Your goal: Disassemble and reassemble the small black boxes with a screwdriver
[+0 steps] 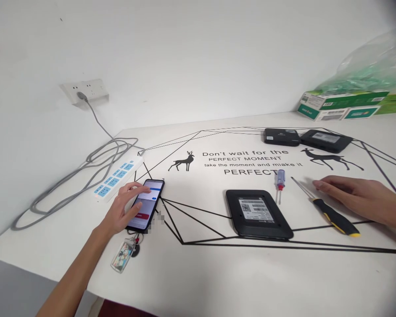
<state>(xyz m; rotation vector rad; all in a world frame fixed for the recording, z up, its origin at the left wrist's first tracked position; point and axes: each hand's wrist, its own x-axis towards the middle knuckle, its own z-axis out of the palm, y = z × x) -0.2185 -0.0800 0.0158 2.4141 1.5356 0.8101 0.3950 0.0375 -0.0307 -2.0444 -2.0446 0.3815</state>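
My left hand [123, 207] reaches over a black smartphone [148, 204] lying on the table, its fingers apart and the fingertips at the lit screen. From the phone's lower end hangs a clear keychain charm [122, 255]. On the right, my right hand [353, 196] rests on the table, holding nothing, fingers stretched out to the left. Just beside it lies a black and yellow screwdriver [333, 215]. A small screwdriver with a clear purple handle [280, 180] is a bit farther left. In front of it a flat black box-shaped device [257, 213] lies label side up.
A white and blue power strip [119, 176] lies left of the phone, its grey cable [69, 189] looped toward a wall socket [86, 90]. Two more black devices [282, 137] sit at the back right. Behind them are green and white boxes [343, 105] under a plastic bag [376, 66].
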